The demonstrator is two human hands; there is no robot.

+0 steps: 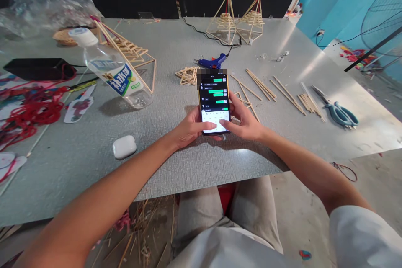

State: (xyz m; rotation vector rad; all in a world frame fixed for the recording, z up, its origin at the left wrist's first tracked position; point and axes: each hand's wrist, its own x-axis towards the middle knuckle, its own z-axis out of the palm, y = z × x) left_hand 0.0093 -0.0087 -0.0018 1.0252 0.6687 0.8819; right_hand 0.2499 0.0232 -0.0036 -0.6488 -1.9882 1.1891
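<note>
Smartphone (215, 98) clasped between both hands (189, 129), fingers (237, 104) curled around its edges, thumbs (230, 126) over the bright keypad (215, 117).

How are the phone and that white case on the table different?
The phone is long and flat with a lit screen; the white case is short, rounded and plain. The phone is held in the left hand and right hand; the white case lies on the table, untouched.

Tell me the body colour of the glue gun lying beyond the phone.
Deep blue: the glue gun shows in the head view, the only one.
</note>
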